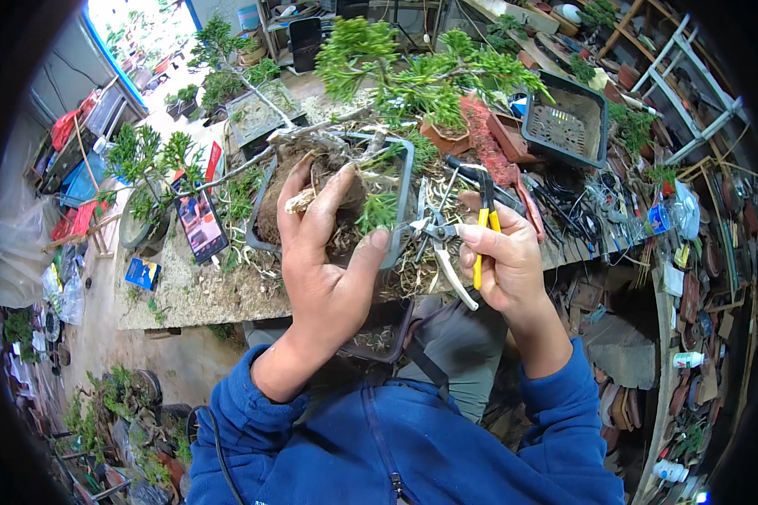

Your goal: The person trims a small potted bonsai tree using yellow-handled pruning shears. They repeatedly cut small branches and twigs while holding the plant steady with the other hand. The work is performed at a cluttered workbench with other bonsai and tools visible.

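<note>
Head view: small evergreen (pixel 318 146) lies over dark tray (pixel 408 172) on tabletop (pixel 173 305), presumably so soil drops inside. Branches point left and upper left; long axis looks slantwise, root ball (pixel 353 202) at lower right. Left hand (pixel 324 282): fingers curved against root ball, thumb spread, probably steadying; firm grip, can't tell. Right hand (pixel 511 263): fingers clenched round yellow-and-black-handled tool (pixel 483 219), right of tray, likely for quick reach

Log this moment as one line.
left grip: open, touching root mass | right grip: closed on yellow-and-black tool | root mass: over tray, contact unclear | phone: left of tray, screen lit
</note>
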Tool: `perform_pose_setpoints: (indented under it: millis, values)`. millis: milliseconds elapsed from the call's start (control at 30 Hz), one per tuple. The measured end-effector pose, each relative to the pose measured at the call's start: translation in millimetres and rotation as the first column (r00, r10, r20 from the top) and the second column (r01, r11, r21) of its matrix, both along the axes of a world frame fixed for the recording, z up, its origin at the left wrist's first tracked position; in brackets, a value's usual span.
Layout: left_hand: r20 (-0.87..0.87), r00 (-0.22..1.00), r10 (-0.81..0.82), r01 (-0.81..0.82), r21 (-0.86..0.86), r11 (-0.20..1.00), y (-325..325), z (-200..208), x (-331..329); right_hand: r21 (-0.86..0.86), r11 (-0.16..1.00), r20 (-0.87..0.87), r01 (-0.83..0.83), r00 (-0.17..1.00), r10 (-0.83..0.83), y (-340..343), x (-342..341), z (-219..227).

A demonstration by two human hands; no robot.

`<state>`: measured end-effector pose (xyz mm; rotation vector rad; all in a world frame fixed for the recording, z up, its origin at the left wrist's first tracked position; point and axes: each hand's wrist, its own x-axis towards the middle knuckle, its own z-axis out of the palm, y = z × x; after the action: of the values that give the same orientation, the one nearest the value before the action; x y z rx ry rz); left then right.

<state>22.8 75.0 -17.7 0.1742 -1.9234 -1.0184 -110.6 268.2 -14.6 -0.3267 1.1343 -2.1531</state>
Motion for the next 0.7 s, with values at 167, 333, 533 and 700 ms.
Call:
perform_pose_setpoints:
  millis: [167, 333, 533, 700]
  values:
    - [-0.005, 1.0, -0.021, 0.021, -0.002, 1.0, -2.2, 2.0, 0.4, 0.173, 0.976, -0.304, 0.132, 0.95, -0.074, -5.1, 9.5, -4.2]
    - [0.032, 0.999, 0.019, -0.016, -0.104, 0.994, 1.2, 5.1, 0.2, 0.364, 0.927, -0.482, -0.095, 0.832, 0.274, 1.1, 31.7, 12.8]
    - [0.068, 0.997, 0.024, -0.017, -0.094, 0.995, -2.1, 8.0, 2.5, 0.276, 0.944, -0.343, -0.178, 0.9, 0.27, -4.5, 45.8, 12.5]
    - [0.069, 0.996, -0.053, 0.048, 0.071, 0.996, -13.4, 9.8, 2.4, -0.128, 0.987, 0.112, -0.101, 0.987, 0.116, -6.1, 20.4, 4.0]
